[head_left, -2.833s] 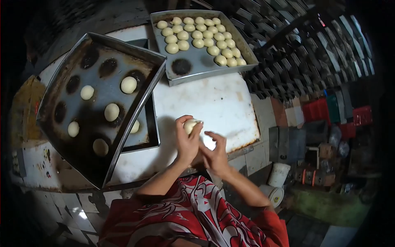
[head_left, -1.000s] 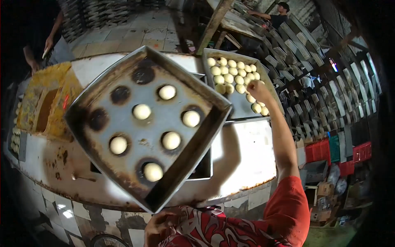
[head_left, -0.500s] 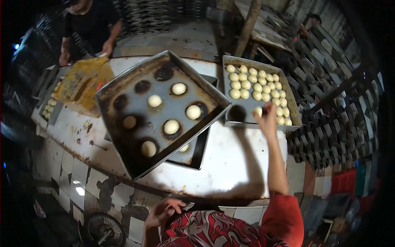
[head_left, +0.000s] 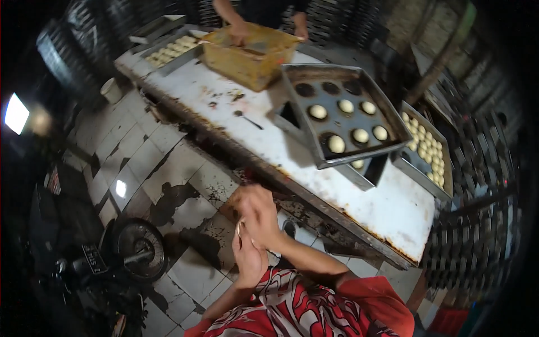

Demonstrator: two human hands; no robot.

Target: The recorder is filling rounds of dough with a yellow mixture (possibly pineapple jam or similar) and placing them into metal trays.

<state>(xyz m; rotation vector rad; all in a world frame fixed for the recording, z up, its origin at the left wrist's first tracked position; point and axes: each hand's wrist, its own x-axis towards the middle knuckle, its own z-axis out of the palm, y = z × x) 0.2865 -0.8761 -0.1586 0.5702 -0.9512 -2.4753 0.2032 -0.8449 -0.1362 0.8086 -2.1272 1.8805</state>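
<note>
My hands are pressed together in front of my body, off the table's near edge. My right hand (head_left: 257, 216), slightly blurred, is closed over the palm of my left hand (head_left: 250, 259). A pale edge between the palms looks like a dough ball (head_left: 240, 227), mostly hidden by the fingers. On the table, a deep metal baking tray (head_left: 342, 154) holds several round dough balls (head_left: 361, 135) in spaced rows, with dark round marks at its far side. To its right, another tray (head_left: 414, 171) carries many dough balls packed closely together.
The tilted baking tray rests over another tray (head_left: 368, 178) on the white table (head_left: 359, 205). A spoon (head_left: 247, 119) lies left of it. At the back, another person's hands (head_left: 238, 32) work at a yellow tub (head_left: 238, 67). A motorcycle wheel (head_left: 139, 250) is at lower left.
My right hand has left the right-hand tray with a dough ball and come to my left hand. My view has swung left, so the table appears farther right and angled.
</note>
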